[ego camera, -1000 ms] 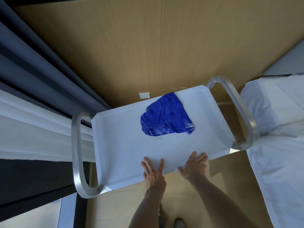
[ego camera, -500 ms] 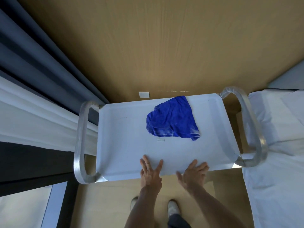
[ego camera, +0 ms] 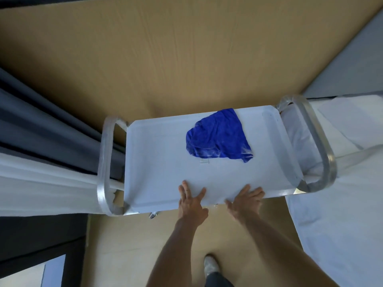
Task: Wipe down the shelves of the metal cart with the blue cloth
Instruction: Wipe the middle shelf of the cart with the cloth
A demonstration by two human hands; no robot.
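Observation:
The metal cart [ego camera: 157, 162] stands in front of me, seen from above, with its pale top shelf and a rounded metal handle at each end. A crumpled blue cloth [ego camera: 217, 137] lies on the far right part of the top shelf, untouched. My left hand [ego camera: 191, 200] rests with straight, spread fingers on the near edge of the shelf. My right hand [ego camera: 245, 200] lies beside it on the same edge, fingers also straight. The lower shelves are hidden under the top one.
A wooden wall panel [ego camera: 186, 59] rises behind the cart. Dark and white curtains [ego camera: 41, 162] hang at the left, touching the left handle [ego camera: 104, 166]. A bed with white sheets [ego camera: 342, 204] sits against the right handle [ego camera: 319, 150]. My shoe [ego camera: 210, 264] is on the floor below.
The cart has swung round from a slant to lie squarely across in front of me, its right end now nearer the bed. Both hands stay on the near edge.

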